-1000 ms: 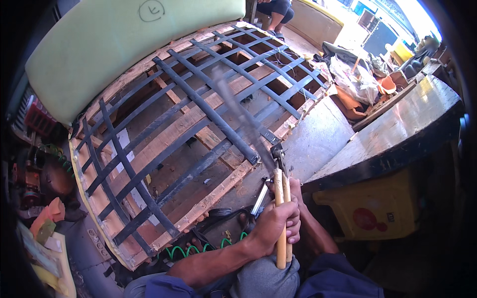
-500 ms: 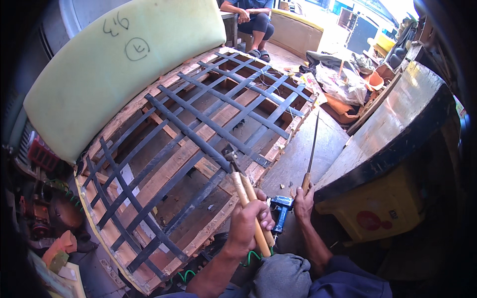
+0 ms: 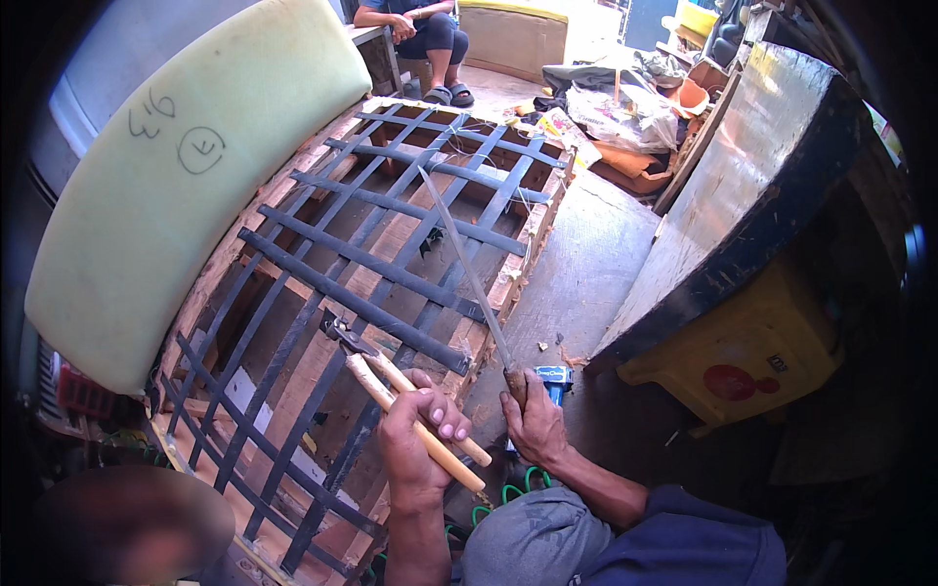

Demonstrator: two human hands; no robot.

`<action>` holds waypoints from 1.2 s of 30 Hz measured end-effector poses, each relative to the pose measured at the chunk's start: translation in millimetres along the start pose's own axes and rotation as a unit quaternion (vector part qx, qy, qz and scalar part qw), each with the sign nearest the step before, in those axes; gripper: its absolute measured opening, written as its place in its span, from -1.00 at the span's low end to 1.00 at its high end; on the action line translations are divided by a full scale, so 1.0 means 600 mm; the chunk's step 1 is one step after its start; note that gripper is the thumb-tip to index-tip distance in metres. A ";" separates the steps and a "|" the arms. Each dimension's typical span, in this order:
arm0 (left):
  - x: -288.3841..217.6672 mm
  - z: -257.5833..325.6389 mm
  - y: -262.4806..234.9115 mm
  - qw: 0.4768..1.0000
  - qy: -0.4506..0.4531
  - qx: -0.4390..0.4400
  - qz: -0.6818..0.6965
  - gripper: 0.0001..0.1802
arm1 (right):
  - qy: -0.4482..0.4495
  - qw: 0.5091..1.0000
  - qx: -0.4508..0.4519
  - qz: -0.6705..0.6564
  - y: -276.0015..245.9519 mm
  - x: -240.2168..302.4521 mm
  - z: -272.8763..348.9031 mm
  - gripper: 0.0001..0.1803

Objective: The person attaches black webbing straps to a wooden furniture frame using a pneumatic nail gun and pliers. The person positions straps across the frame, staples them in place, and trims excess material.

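In the head view, the left hand (image 3: 415,430), between six and seven o'clock, wraps the wooden handles of the pincers (image 3: 372,382), its fingers curled round both. Their metal head points toward eight o'clock, over the black webbing (image 3: 324,286) of the wooden frame (image 3: 505,285); whether it touches a strap, or its jaws part, I cannot tell. The pincers look stiff and head-heavy, best held well down the smooth handles, where they might slip a little.

The right hand (image 3: 537,430), at five o'clock, is closed round the short brown handle of a long thin metal tool (image 3: 467,266), its tip toward eleven. That tool seems light and perhaps slightly springy; the handle is the place to hold. A blue tool (image 3: 554,378) lies just beyond the hand.
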State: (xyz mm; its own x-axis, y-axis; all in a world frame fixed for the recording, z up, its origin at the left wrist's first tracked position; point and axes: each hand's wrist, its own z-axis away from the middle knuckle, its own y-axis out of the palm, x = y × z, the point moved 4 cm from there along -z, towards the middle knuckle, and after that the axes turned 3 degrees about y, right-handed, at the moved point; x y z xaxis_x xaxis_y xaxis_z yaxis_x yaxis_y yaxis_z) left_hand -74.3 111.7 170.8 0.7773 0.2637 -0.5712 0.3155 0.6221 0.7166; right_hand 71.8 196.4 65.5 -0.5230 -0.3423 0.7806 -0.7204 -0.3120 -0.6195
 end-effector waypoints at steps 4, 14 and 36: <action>-0.002 -0.009 -0.029 1.000 0.007 -0.022 -0.005 -0.87 | 0.012 1.000 0.008 0.013 0.017 0.002 0.017 -0.37; -0.003 -0.043 -0.077 0.998 0.003 -0.048 0.037 -0.93 | 0.075 0.995 0.011 0.057 0.040 0.026 0.031 -0.40; -0.013 -0.041 -0.108 0.994 0.020 0.010 0.105 -0.91 | 0.157 0.987 0.033 0.001 -0.001 0.049 0.034 -0.52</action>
State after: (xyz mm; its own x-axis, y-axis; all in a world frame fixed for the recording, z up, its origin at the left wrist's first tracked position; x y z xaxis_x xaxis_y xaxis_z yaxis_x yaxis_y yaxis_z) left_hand -114.3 87.3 119.1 0.8055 0.4152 -0.4229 0.1595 0.5354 0.8294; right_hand 66.0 168.5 86.8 -0.6474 -0.0539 0.7603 -0.6933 -0.3727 -0.6168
